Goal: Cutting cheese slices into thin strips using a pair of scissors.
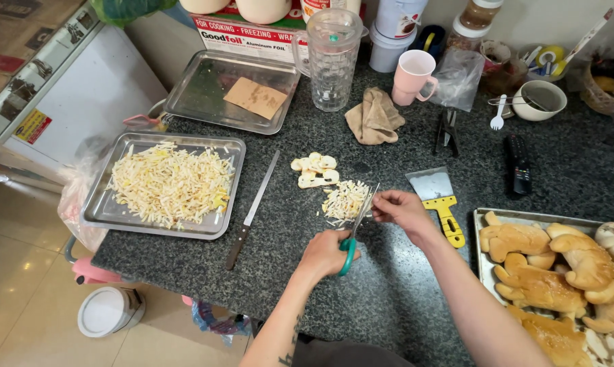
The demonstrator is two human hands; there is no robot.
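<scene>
My left hand (326,253) is closed through the green handles of the scissors (355,228), blades parted over the small pile of shreds (344,199) mid-counter; my right hand (400,207) pinches a pale slice at the blade tips, fingers nearly shut. The slice looks light, soft and crumbly, I judge; best held at its far edge, clear of the blades; uncut slices (314,170) lie just beyond, on the counter (388,292).
</scene>
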